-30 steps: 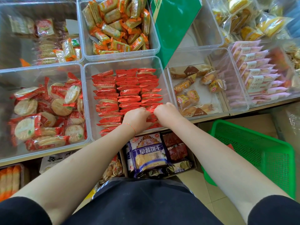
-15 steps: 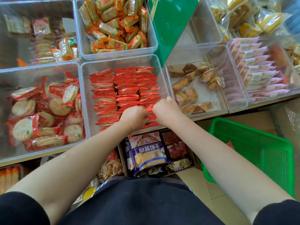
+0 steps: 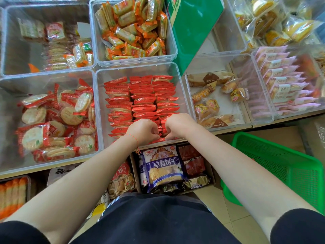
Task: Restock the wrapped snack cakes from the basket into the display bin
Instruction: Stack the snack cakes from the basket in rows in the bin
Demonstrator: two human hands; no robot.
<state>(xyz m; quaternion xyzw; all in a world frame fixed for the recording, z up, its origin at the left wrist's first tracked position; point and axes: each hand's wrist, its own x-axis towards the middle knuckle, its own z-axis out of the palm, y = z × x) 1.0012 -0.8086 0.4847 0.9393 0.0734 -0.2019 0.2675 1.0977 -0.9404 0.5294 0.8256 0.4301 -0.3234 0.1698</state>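
Observation:
A clear display bin (image 3: 101, 110) in the middle of the shelf holds three neat rows of red-wrapped snack cakes (image 3: 142, 97) standing on edge. My left hand (image 3: 143, 132) and my right hand (image 3: 177, 124) are both inside the bin at its near edge, side by side, fingers curled down onto the nearest red wrappers. Exactly which packets each hand pinches is hidden by the knuckles. The green mesh basket (image 3: 284, 166) stands on the floor at the right; little of its inside shows.
Other clear bins surround the middle one: round crackers in red wrap (image 3: 58, 120) on the left, orange-wrapped snacks (image 3: 133, 30) behind, small breads (image 3: 212, 101) and pink packets (image 3: 281, 81) to the right. A green box (image 3: 191, 23) leans behind. Bagged biscuits (image 3: 163, 168) sit below the shelf.
Both hands stay at the bin's near edge over the red packets; their fingers have shifted slightly and the hands are a little further apart. The view has shifted slightly.

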